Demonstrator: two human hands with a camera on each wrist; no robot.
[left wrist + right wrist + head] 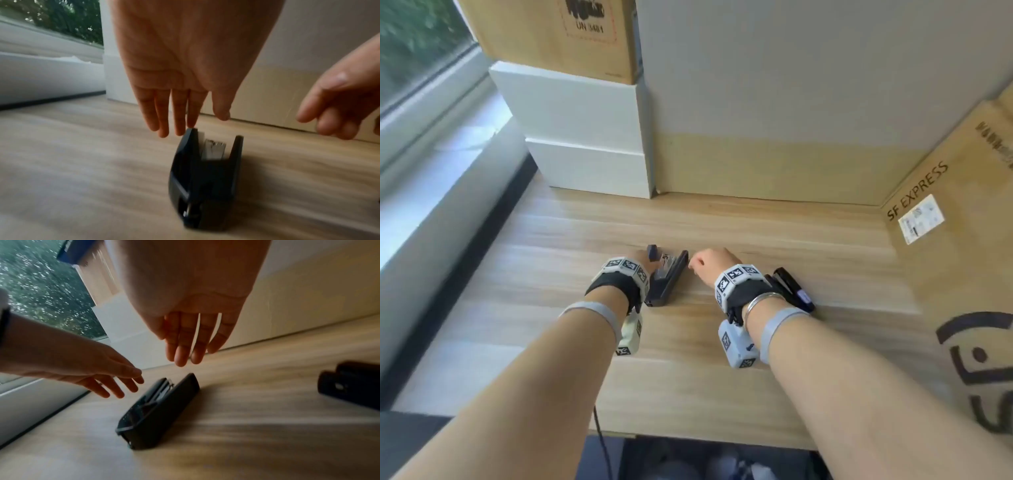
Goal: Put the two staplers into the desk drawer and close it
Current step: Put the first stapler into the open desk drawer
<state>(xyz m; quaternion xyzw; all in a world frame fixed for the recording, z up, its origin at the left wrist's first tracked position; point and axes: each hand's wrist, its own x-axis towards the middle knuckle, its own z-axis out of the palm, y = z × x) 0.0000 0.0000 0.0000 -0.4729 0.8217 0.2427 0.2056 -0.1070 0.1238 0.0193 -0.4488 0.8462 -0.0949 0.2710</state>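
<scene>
Staplers first: the black plastic stapler (pixel 667 281) lies on its side on the wooden table (pixel 774 226), long axis near-to-far, between your spread, empty hands; your left hand (pixel 180 78) hovers nearest, right hand (pixel 191 318) beside.

The left hand (pixel 185 65) hangs palm toward the camera, its fingers (pixel 162 113) straight and close together, pointing down at the wooden desk top (pixel 82 170). Their tips sit just above and beside the upper edge of a black stapler (pixel 207 178) that lies on its side on the desk, its metal staple channel showing between the two black halves; contact cannot be told through the blur. The right hand (pixel 341 105) enters from the right edge, fingers loosely curled, holding nothing, apart from the stapler. Behind stand a white box (pixel 111 73) and a window (pixel 51 21).
</scene>
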